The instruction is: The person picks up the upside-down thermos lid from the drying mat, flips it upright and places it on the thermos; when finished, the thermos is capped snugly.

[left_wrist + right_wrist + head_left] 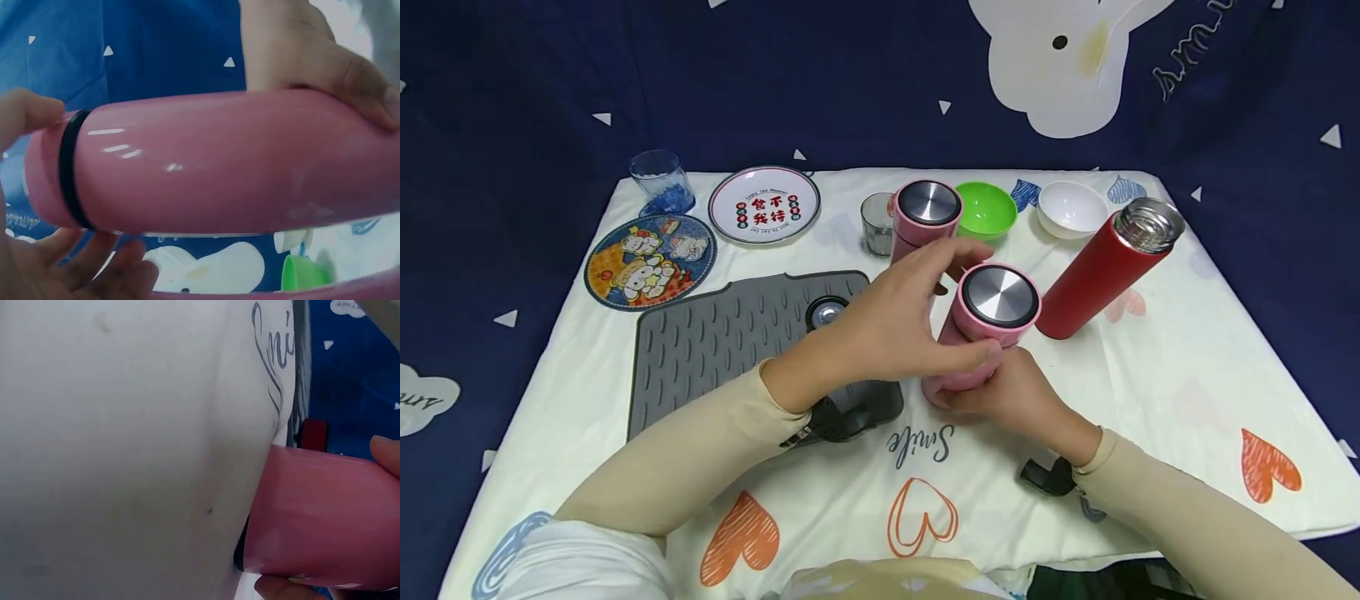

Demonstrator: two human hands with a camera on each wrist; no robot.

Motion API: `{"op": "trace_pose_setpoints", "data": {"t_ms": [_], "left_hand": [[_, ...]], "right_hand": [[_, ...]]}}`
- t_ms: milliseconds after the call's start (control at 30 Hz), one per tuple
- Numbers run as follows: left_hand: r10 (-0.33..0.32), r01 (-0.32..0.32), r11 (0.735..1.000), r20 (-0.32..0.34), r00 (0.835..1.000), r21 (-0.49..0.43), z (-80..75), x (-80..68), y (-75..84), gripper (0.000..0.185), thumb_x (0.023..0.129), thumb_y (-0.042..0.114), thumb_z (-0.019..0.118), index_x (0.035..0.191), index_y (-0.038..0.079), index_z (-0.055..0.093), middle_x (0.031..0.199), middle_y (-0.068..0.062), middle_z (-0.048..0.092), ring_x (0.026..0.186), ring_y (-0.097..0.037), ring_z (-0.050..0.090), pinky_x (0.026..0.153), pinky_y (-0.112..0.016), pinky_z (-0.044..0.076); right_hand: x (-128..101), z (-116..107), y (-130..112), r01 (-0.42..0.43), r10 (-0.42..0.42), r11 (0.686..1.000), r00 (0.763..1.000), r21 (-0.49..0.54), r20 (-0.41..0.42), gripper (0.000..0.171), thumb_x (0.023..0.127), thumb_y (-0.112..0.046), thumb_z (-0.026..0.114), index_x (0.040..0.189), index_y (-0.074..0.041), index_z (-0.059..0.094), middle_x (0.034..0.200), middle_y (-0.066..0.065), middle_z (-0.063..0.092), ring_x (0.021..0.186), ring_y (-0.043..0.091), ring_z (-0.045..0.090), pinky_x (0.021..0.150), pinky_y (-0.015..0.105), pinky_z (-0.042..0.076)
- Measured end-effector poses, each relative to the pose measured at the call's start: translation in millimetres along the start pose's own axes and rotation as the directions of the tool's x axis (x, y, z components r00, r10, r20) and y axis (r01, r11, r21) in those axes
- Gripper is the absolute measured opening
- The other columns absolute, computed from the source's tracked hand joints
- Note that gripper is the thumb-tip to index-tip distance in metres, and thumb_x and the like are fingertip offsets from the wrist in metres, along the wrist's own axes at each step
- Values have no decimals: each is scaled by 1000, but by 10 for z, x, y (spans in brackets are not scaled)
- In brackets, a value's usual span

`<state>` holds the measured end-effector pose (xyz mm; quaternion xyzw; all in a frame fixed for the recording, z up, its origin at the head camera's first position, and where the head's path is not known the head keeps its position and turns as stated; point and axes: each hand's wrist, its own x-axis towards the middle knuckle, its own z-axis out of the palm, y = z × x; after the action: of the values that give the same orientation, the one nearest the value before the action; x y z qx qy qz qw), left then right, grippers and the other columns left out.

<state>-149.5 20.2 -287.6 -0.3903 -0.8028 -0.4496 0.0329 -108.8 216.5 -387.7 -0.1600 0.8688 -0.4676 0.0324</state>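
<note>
A pink thermos (958,325) with a brushed-steel lid top (1002,297) stands slightly tilted at the middle of the table. Low on its body, my right hand (1018,392) grips it; the right wrist view shows its pink base end (325,519) between thumb and fingers, close to the cloth. My left hand (887,317) holds the upper end, thumb on the near side. In the left wrist view the left thumb (37,109) and fingers (100,262) lie on either side of the lid, beside a black ring (72,169). Behind the left hand stands a second pink thermos (910,232).
A red thermos (1090,279) with a bare steel mouth leans at right. A grey mat (700,350) at left bears a round black stopper (827,312). Behind are a clear glass (876,225), green bowl (987,210), white bowl (1072,208), two plates (765,229) and a blue glass (658,175).
</note>
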Motion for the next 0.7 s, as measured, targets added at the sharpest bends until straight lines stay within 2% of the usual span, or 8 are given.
{"op": "trace_pose_setpoints", "data": {"t_ms": [100,233,400,533,700], "left_hand": [[14,-15,999,-37,999,-30,47,16,-15,77,67,45,86,128,11,52,117,7,54,102,-2,49,87,-23,44],[56,-61,993,-53,997,-100,90,40,-53,75,68,36,87,128,8,54,118,3,56,103,-5,51,87,-23,45],[47,-52,991,-45,998,-123,123,52,-85,80,66,36,88,129,7,50,123,2,52,107,-5,49,92,-21,42],[52,-56,980,-27,998,-189,164,55,-101,82,67,29,88,134,7,47,127,0,51,112,-6,50,99,-22,39],[78,-94,961,-69,995,-260,236,40,-111,79,69,25,87,133,4,46,128,-3,50,110,-8,51,97,-25,42]], "right_hand": [[6,-21,-79,25,-26,998,1000,50,1,59,64,-12,93,114,-11,61,103,-4,63,94,12,58,84,23,47],[1,-38,-193,58,-58,997,998,55,-2,57,65,-9,92,113,-6,61,102,0,65,93,15,59,83,24,47],[38,-10,-27,41,-41,999,999,21,-5,56,65,-16,93,111,-12,63,102,-6,65,93,10,58,83,23,47],[61,13,93,23,-23,999,1000,44,1,54,64,-23,94,109,-18,64,99,-9,66,92,8,59,80,23,49],[58,17,106,43,-44,997,999,59,16,57,66,-26,93,112,-20,61,102,-9,64,92,10,59,80,26,50]]}}
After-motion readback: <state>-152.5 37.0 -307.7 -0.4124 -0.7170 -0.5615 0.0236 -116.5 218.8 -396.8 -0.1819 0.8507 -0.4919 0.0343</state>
